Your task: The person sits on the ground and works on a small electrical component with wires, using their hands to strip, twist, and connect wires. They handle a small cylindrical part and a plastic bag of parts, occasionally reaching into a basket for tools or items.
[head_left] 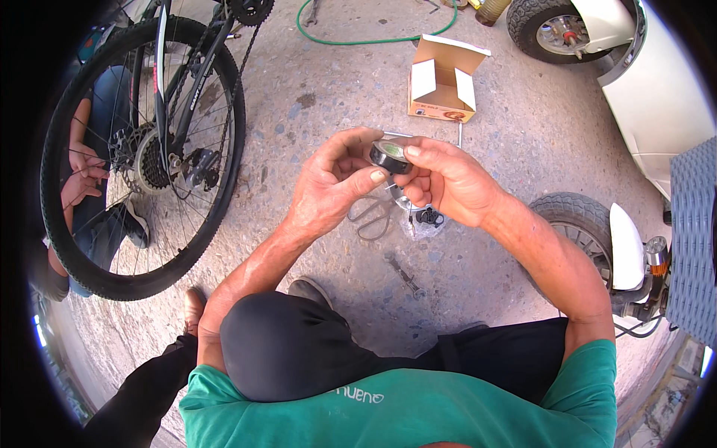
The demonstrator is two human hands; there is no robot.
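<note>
Up in front of my chest, a small roll of black tape (388,159) with a pale green inner core is held between both hands. My left hand (326,181) grips it from the left, thumb below and fingers curled behind. Pinching the roll's right edge is my right hand (452,178), thumb on top and the other fingers curled under. On the ground beneath lie scissors (368,222) with dark looped handles, and a clear plastic bag (426,226) with small black parts, partly hidden by my right hand. A narrow metal tool (404,275) rests nearer my legs.
To the left stands a bicycle wheel (237,149); behind it a person sits with hands (84,173) together. An open cardboard box (439,112) stands ahead, near a green hose (358,43). Vehicle wheels (575,216) and a grey woven seat (691,239) are on the right.
</note>
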